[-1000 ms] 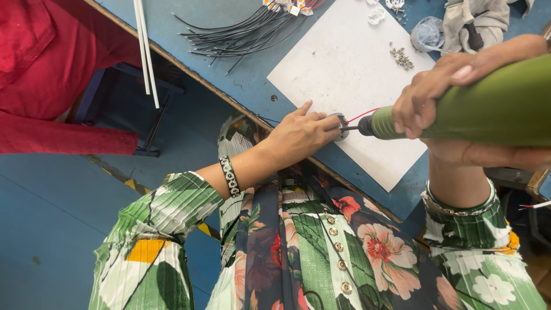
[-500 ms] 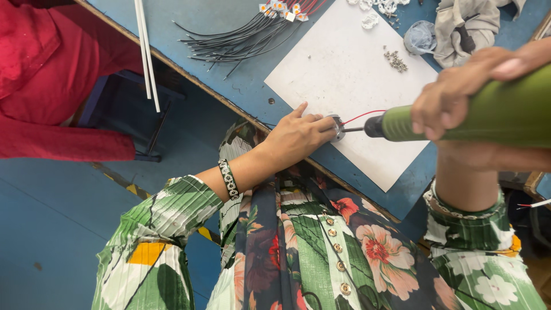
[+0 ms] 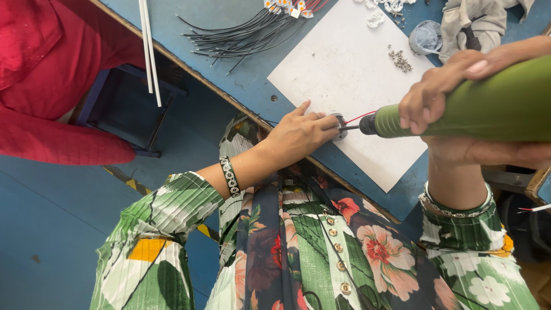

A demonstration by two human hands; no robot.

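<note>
Closest in, the right hand (image 3: 459, 109) is wrapping tight around the fat green electric screwdriver (image 3: 476, 109), fingers curled over the top of the barrel and the palm cradling it from below, a full closed grip. The tool's long axis is running nearly level across the view, tilting only slightly, with its dark nose and bit pointing left toward the other hand.

The left hand (image 3: 298, 135) is pinching narrow: thumb and fingertips are closing on a small white round part (image 3: 338, 126) at the near edge of the white sheet (image 3: 338, 63), index finger sticking up and away. The bit is meeting that part right at the fingertips, and a thin red wire (image 3: 361, 117) is trailing off it over the driver's nose. A beaded bracelet (image 3: 231, 176) is sitting on the left wrist.

Compared with half a second back, the driver is sitting a touch lower and flatter, and the right fingers are lying further along the barrel; the left hand is keeping its pinch in the same spot on the sheet.

Further out on the blue table (image 3: 252, 74), a small heap of screws (image 3: 398, 59) is lying on the sheet's far part, a bundle of dark wires (image 3: 241, 35) is fanning out to the left, and a grey cloth (image 3: 488, 17) is bunching at the far right. Another person's red sleeve (image 3: 51, 97) is filling the upper left, beside two white rods (image 3: 150, 51) hanging over the table edge.
</note>
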